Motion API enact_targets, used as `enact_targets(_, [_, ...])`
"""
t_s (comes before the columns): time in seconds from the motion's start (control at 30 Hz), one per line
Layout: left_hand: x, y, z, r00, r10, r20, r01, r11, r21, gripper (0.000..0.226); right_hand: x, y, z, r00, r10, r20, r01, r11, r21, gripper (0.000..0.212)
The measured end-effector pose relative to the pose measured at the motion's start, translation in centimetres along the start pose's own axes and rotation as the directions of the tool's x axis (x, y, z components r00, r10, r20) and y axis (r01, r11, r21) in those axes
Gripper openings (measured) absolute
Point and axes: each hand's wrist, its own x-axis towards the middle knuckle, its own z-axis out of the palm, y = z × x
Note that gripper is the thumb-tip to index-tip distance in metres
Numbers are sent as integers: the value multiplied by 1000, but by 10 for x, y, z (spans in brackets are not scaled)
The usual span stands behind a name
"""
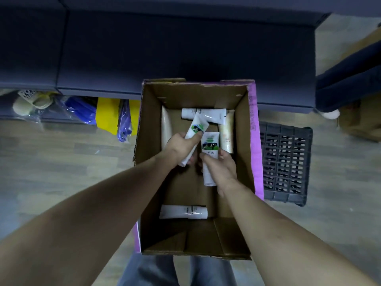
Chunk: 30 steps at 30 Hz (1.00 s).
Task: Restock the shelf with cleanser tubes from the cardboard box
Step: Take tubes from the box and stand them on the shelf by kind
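Both your hands are down inside the cardboard box (pixel 148 120), each with a cleanser tube in it: your left hand (pixel 181 147) has its fingers clamped round a tilted cow-label tube (pixel 195 131), and your right hand (pixel 221 168) is wrapped round a second cow-label tube (pixel 209 147) standing nearly upright. The two tubes sit just beside each other, so as you lift you could knock one against the other and lose your hold, since the smooth tubes look likely to slip. Your forearms pass close to the box walls, and dragging against a wall could tip or shift the box. Still left in the box are a white tube (pixel 183 212) near you, another white tube (pixel 204 114) at the far end, and cream tubes (pixel 226 135) along the sides. A dark crate (pixel 286 162) stands just beside the box on the right, and bagged goods (pixel 82 108) lie on the floor to the left; no shelf can be told for certain here.
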Motion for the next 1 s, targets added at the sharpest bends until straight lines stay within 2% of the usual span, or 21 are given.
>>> enact_targets(0.1, [-14,-6,-6,1000,-25,8,24,999,23,37,-13,-7,-3,996,4,-91,-5,1000,-8,39])
enact_targets(0.23, [-38,-10,-14,997,12,-70,-7,997,72,72,-37,-27,-15,996,-54,-73,48,996,-79,40])
enact_targets(0.27, [-45,-9,-15,994,35,-103,-26,996,84,71,-42,-30,-17,995,-77,-59,71,992,-107,44])
enact_targets(0.33, [-63,-4,-18,985,54,-167,-38,994,98,56,-52,-38,-19,991,-129,-34,122,980,-155,49])
enact_targets(0.4, [-77,2,-20,971,75,-229,-51,993,107,48,-65,-49,-21,980,-195,-42,184,964,-191,45])
enact_targets(0.57, [-118,28,-22,927,174,-332,-160,985,71,60,-104,-79,-30,927,-375,-22,360,903,-236,30])
enact_targets(0.73, [-164,59,-30,823,326,-465,-314,944,106,45,-145,-114,-38,863,-502,-56,466,834,-296,30])
enact_targets(0.87, [-204,97,-48,717,469,-516,-411,882,231,45,-179,-153,-36,805,-589,-72,553,788,-270,40])
enact_targets(1.0, [-238,139,-69,614,579,-536,-487,813,319,47,-213,-194,-32,709,-699,-93,655,702,-280,47])
